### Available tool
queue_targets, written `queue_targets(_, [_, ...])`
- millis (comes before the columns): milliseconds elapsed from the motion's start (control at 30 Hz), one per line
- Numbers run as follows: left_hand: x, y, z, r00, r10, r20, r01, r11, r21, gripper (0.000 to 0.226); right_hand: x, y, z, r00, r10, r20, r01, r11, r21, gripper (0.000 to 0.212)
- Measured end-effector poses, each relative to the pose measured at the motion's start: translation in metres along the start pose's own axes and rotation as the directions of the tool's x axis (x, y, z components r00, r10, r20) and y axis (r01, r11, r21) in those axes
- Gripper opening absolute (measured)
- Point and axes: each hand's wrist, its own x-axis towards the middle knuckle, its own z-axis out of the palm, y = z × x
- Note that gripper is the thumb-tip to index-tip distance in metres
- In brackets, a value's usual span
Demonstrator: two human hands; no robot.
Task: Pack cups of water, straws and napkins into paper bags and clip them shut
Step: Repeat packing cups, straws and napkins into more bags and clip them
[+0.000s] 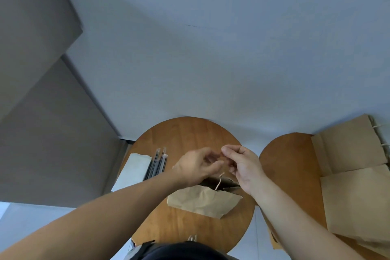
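Left hand (pixel 196 168) and right hand (pixel 244 167), fingers (pixel 217 164) curled, pinch the twine handle (pixel 219 182) above the paper bag (pixel 202 200).

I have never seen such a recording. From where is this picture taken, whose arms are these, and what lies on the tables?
No machine here: a person wears one wide camera on the head, so the arms are their own. The left hand and right hand meet above an open paper bag on a round table. Its string handle rises to the left hand, which seems to pinch it; what the right hand pinches is too small to tell. Beside the bag lie wrapped straws and napkins. On a second table lie flat bags.
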Motion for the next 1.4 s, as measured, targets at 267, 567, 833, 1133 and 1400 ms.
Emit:
queue_targets(267, [0.010,0.016,-0.004,0.989,-0.137,-0.062,0.095,0.890,-0.445,0.018,0.003,-0.005,0.007,0.994,-0.108,-0.006,0.107,0.990,-0.091,0.005])
queue_targets(567, [0.011,0.019,-0.018,0.983,-0.130,0.128,0.180,0.799,-0.574,0.022,-0.005,-0.005,-0.006,0.922,-0.323,0.214,0.372,0.891,-0.258,0.004])
queue_targets(833, [-0.011,-0.043,-0.042,0.935,-0.135,0.328,0.081,0.982,0.172,0.071,-0.028,-0.020,-0.037,0.910,-0.206,0.359,0.349,0.848,-0.400,0.010])
queue_targets(1133, [0.002,-0.053,0.010,0.984,-0.010,0.179,-0.076,0.882,0.465,0.027,-0.035,0.045,-0.014,0.872,-0.181,0.456,0.488,0.408,-0.771,0.013])
queue_targets(1400, [0.011,-0.054,0.007,0.977,-0.079,0.200,-0.019,0.896,0.444,0.021,-0.021,0.077,-0.013,0.697,-0.589,0.410,0.606,0.176,-0.776,0.007])
